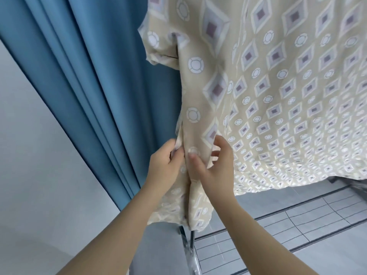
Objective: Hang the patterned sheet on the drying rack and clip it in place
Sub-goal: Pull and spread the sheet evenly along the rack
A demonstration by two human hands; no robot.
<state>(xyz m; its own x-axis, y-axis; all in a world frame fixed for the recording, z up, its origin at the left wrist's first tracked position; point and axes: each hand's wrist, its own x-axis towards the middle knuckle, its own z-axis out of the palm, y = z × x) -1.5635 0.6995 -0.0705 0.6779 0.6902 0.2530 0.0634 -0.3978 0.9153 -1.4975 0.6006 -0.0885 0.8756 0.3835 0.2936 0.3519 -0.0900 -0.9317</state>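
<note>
The patterned sheet (pixel 278 86), beige with diamonds and circles, hangs down over most of the right side and hides the rack's top bar. My left hand (pixel 164 161) grips the sheet's left edge, fingers curled round a fold. My right hand (pixel 214 165) lies just beside it on the cloth, thumb pressed against the front, fingers spread and partly tucked behind a fold. A dark metal post of the drying rack (pixel 189 247) shows below the sheet's lower corner. No clip is visible.
A blue curtain (pixel 89 86) hangs in folds directly left of the sheet. A pale wall (pixel 29 155) lies further left. Grey tiled floor (pixel 278 225) with dark lines shows under the sheet at lower right.
</note>
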